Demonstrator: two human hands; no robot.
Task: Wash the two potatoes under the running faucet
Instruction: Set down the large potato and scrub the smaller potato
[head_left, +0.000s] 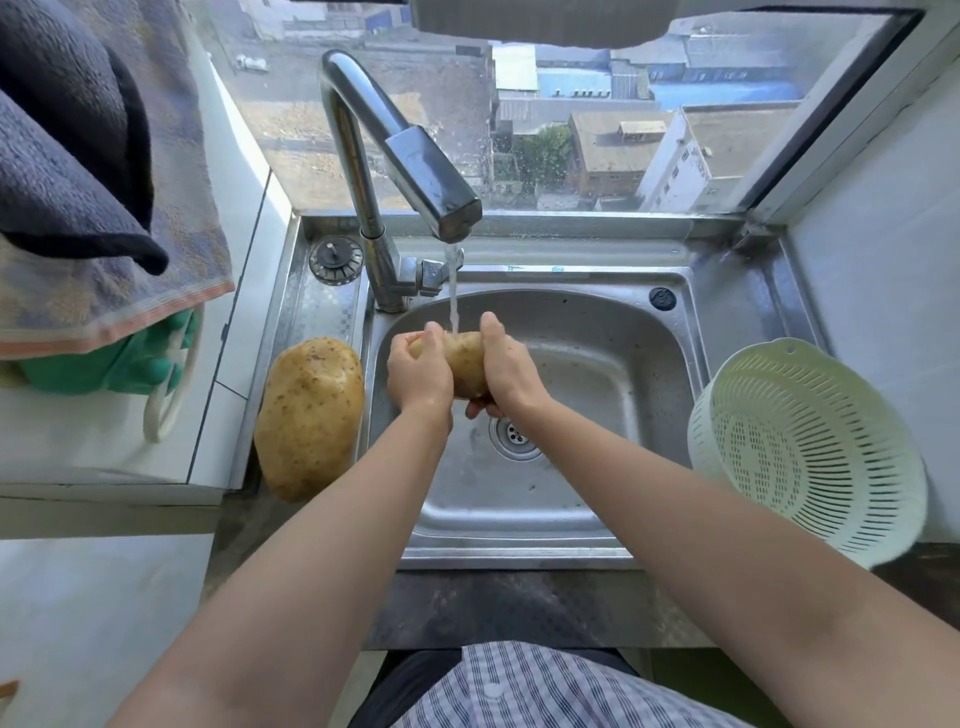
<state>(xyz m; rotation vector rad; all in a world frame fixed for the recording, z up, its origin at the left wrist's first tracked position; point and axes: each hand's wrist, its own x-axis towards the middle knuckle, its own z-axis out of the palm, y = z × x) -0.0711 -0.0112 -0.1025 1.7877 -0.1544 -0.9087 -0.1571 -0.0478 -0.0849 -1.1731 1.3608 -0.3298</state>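
Both hands are over the sink (644, 332) and hold one potato (464, 364) between them. The left hand (418, 371) grasps its left end, and the right hand (506, 371) grasps its right side, with the fingers going under it. Just below the hands is the drain (514, 434). The second potato (310, 415) lies to the left of the left hand, on the sink's edge. A white colander (810, 452) stands well to the right of the right hand. Behind the hands, the faucet (410, 156) pours a thin stream of water (453, 291) onto the held potato.
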